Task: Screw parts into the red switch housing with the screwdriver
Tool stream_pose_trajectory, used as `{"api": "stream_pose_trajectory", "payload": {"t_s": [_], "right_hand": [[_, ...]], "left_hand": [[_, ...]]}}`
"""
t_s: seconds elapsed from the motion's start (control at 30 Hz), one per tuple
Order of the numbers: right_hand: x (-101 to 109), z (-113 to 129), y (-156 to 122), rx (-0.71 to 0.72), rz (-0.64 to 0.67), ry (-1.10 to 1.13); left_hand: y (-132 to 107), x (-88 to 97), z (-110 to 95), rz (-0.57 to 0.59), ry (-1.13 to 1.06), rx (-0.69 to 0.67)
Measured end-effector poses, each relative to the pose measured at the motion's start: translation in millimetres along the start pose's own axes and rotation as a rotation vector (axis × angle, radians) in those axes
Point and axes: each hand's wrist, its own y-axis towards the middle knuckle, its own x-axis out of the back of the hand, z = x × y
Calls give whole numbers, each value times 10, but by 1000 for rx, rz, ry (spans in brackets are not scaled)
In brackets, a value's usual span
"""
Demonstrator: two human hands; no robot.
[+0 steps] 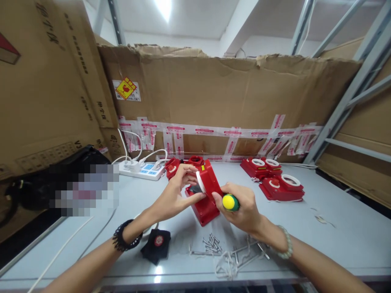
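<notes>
My left hand (pixel 175 193) grips a red plastic housing (pixel 207 191) with a white ring on it, fingers closed around its left side, holding it tilted just above the table. My right hand (pixel 242 209) is wrapped round a screwdriver whose yellow and green handle end (pixel 229 202) points towards me; its tip is hidden behind the red housing. A pile of loose screws (pixel 211 243) lies on the table just under my hands.
More red housings lie at the back right (pixel 275 181) and behind the held one (pixel 183 162). A white power strip (pixel 142 170) with cables sits back left. A small black pouch (pixel 156 244), white wire ties (pixel 227 262), a black bag (pixel 82 158) and cardboard walls (pixel 232 93) surround the grey table (pixel 336 228).
</notes>
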Motion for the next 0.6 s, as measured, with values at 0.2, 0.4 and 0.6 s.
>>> {"api": "stream_pose_trajectory", "payload": {"t_s": [0.2,0.4,0.6], "right_hand": [[9,5,6,101,-2,-29],[-6,1,-30,182,29,-94],[33,33,3,47,-22,-36]], "left_hand": [[49,9,120,88,-209,224],[29,-12,216,2,-216,297],[-52,-109,34,-116,110,-66]]}}
